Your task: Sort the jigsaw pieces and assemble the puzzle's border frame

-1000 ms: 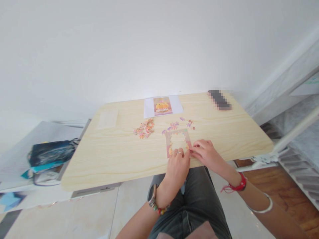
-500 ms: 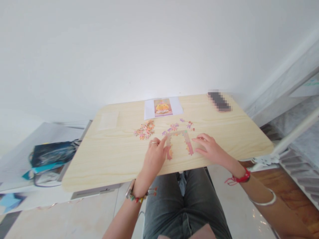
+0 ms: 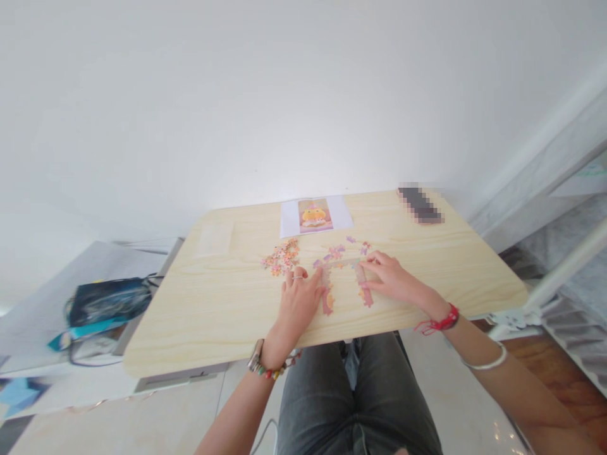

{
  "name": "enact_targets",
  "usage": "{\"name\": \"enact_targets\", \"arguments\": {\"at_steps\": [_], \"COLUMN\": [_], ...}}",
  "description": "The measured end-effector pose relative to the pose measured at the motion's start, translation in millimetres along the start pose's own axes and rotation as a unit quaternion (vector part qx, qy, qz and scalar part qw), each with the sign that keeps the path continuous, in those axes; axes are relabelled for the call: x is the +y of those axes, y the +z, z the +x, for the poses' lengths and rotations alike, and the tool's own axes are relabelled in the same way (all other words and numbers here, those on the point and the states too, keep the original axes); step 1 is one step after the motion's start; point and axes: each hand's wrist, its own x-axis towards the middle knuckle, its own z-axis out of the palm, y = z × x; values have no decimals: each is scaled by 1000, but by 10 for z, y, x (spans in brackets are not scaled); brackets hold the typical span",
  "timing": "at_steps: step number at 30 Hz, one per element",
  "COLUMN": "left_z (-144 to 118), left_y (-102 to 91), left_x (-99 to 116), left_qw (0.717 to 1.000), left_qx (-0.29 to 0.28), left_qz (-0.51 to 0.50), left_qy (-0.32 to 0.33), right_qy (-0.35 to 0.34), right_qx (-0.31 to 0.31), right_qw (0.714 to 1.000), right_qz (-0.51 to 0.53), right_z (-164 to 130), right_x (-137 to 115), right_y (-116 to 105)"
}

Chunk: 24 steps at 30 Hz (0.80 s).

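Both hands are now sliding farther up the pale wooden desk (image 3: 199, 303): left hand (image 3: 300, 297) lying flat, fingers spread, against the left side of the pink-and-orange jigsaw puzzle border (image 3: 344, 281); right hand (image 3: 391, 281) pressing its right strip, fingers loosely together. Loose pieces (image 3: 282, 256) are lying just beyond.

A home, by the look of it, a plain room used for a hobby. A light wooden table (image 3: 227, 297) stands against a bare white wall (image 3: 237, 95), with jigsaw pieces (image 3: 282, 256) scattered on it beside a printed picture (image 3: 314, 215). A bag (image 3: 107, 302) lies on a low surface at the left. Glossy floor tiles (image 3: 142, 417) give way to wood flooring (image 3: 559, 360) at the right, where a white metal frame (image 3: 559, 272) with grey padding stands, perhaps a bed.
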Motion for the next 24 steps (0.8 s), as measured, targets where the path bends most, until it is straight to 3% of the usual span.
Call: {"name": "enact_targets", "arguments": {"at_steps": [12,16,19,24], "left_z": [37,23,0,-86], "left_y": [2,-17,-45,-61], "left_x": [5,-31,-82,-132], "left_qw": [1000,1000,998,994], "left_qx": [-7,24,62,103], "left_qz": [-5,-6,4,11], "left_qy": [1,6,12,26], "right_qy": [10,9,8,-19], "right_qx": [7,30,45,12], "right_qw": [1000,1000,999,1000], "right_qz": [-6,0,4,-14], "right_z": [7,65,245,753], "right_x": [13,36,52,6], "right_y": [26,-37,-110,-103]}}
